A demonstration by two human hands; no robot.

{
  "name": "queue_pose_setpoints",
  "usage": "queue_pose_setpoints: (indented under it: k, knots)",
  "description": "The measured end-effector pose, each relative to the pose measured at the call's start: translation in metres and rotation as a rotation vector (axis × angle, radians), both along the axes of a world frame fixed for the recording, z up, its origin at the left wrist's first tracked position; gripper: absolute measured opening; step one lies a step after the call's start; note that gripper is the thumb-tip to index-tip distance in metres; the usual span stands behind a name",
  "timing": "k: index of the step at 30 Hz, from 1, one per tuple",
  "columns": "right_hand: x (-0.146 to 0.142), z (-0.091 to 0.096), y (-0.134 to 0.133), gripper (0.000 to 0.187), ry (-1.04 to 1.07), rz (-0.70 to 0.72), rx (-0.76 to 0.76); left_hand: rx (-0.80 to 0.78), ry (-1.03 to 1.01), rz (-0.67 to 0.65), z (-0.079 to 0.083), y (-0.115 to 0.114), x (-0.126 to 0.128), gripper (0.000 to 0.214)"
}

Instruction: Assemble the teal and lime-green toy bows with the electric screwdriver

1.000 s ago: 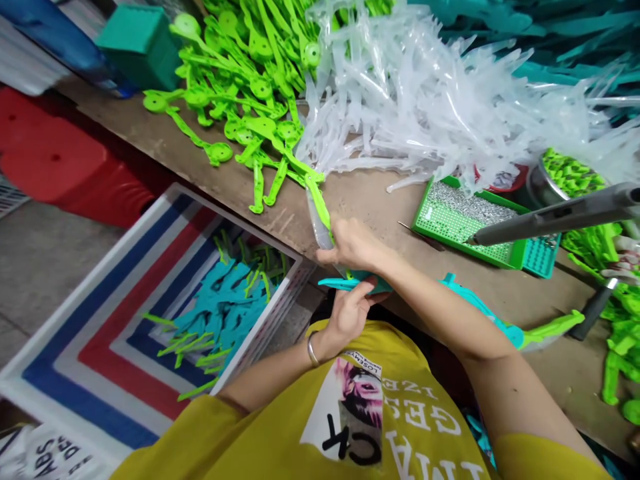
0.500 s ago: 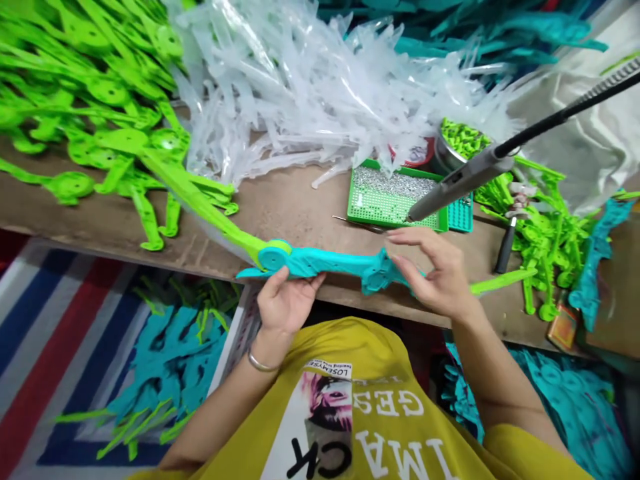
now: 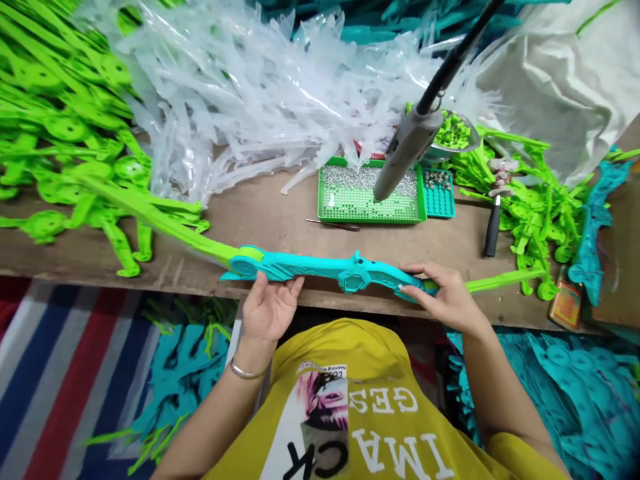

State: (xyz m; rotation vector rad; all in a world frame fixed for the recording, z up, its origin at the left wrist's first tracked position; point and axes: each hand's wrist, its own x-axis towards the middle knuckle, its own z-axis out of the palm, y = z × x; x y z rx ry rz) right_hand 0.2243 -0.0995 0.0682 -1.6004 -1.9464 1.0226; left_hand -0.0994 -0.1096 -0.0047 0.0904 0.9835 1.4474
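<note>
A toy bow (image 3: 320, 267) of blue plastic, with long green arms at both ends, lies level across the front of the bench. My left hand (image 3: 270, 310) supports it from below near the round left joint, thumb against its near face and fingers under it. At the right end of the blue body, my right hand (image 3: 453, 297) grips the bow between thumb and fingers. Above the bow hangs a grey electric screwdriver (image 3: 407, 153), its tip over a green tray (image 3: 373, 217) of small metal screws; neither hand touches it.
Green plastic parts (image 3: 65, 127) are heaped at left, translucent white parts (image 3: 250, 100) behind. A teal tray (image 3: 440, 208), a metal bowl (image 3: 467, 143) and a black-handled tool (image 3: 493, 227) stand right. A thin screwdriver (image 3: 340, 227) lies before the green tray. Blue assemblies (image 3: 170, 380) lie below the bench.
My right hand has come down from near the electric screwdriver's tip and closed on the bow's right end. The screwdriver hangs more upright. The bow has turned slightly, and the view has shifted.
</note>
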Motion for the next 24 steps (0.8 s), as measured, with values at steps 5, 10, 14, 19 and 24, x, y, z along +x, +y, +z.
queue_pose_setpoints:
  k: [5,10,14,19,24]
  knots:
    - [0.004,-0.001,0.004,0.091,-0.199,0.197,-0.051,-0.051,0.107,0.143,0.002,0.003,0.009,0.027]
    - [0.0,-0.013,-0.001,0.089,-0.495,0.206,0.055,-0.067,0.149,0.12,0.023,0.002,0.017,0.032]
    - [0.007,0.001,0.001,0.069,-0.462,0.155,0.061,0.038,0.193,0.019,0.048,-0.003,0.016,0.041]
    - [0.025,0.031,0.021,0.054,-0.391,0.199,0.02,0.192,0.313,-0.074,0.066,-0.007,0.015,0.032]
    - [0.033,0.04,0.041,0.047,-0.4,0.321,-0.02,0.155,0.481,-0.238,0.058,-0.014,0.015,0.03]
